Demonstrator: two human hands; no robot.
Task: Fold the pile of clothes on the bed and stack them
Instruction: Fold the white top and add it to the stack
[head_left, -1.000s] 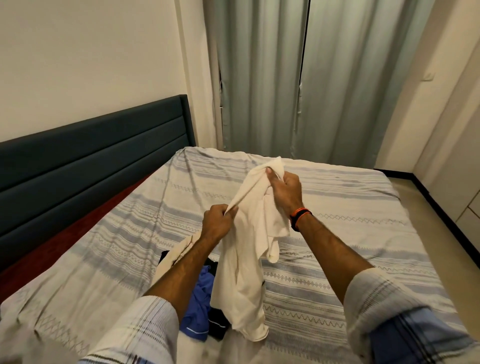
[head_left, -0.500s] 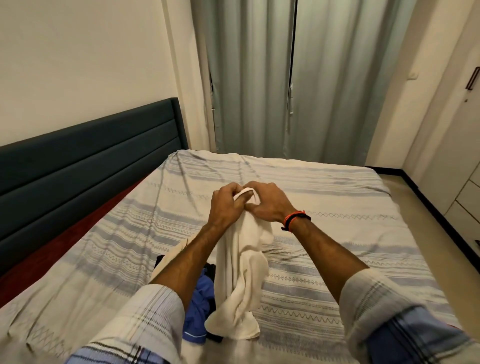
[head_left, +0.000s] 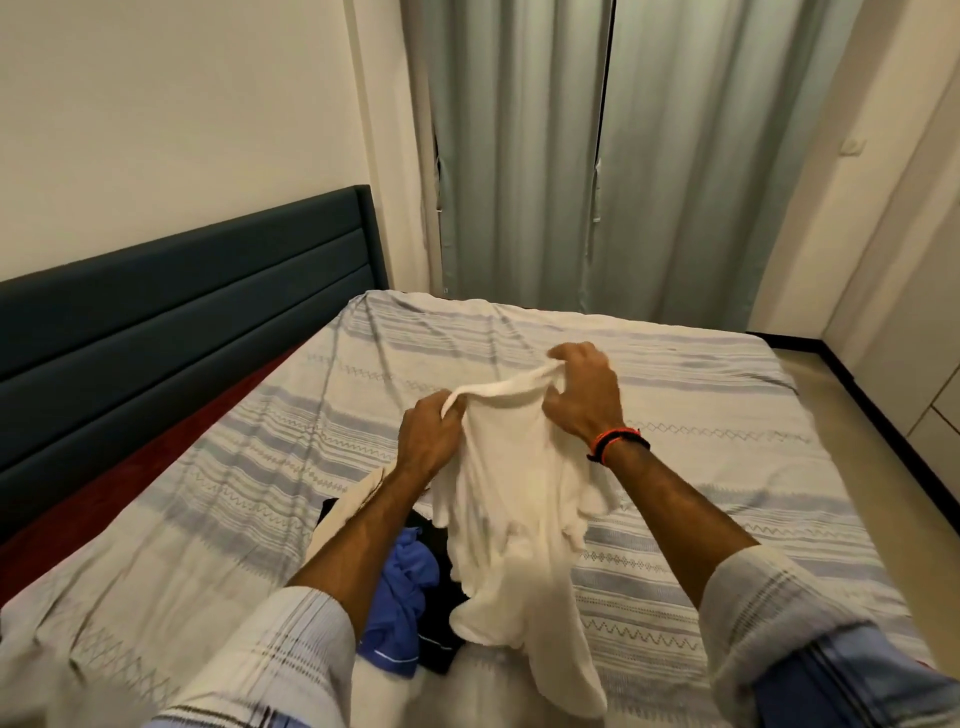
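Near us: blue garment (head_left: 400, 587) and dark garment (head_left: 441, 618) heaped on bed (head_left: 727, 467). Our left hand (head_left: 434, 441) and right hand (head_left: 584, 395), fingers curled, grip white garment (head_left: 514, 519) top edge, hanging above pile. Beyond: headboard (head_left: 182, 322), curtains (head_left: 597, 156).

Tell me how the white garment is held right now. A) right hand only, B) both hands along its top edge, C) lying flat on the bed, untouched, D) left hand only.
B: the left hand and the right hand each grip the top edge of the white garment, which hangs down over the bed.
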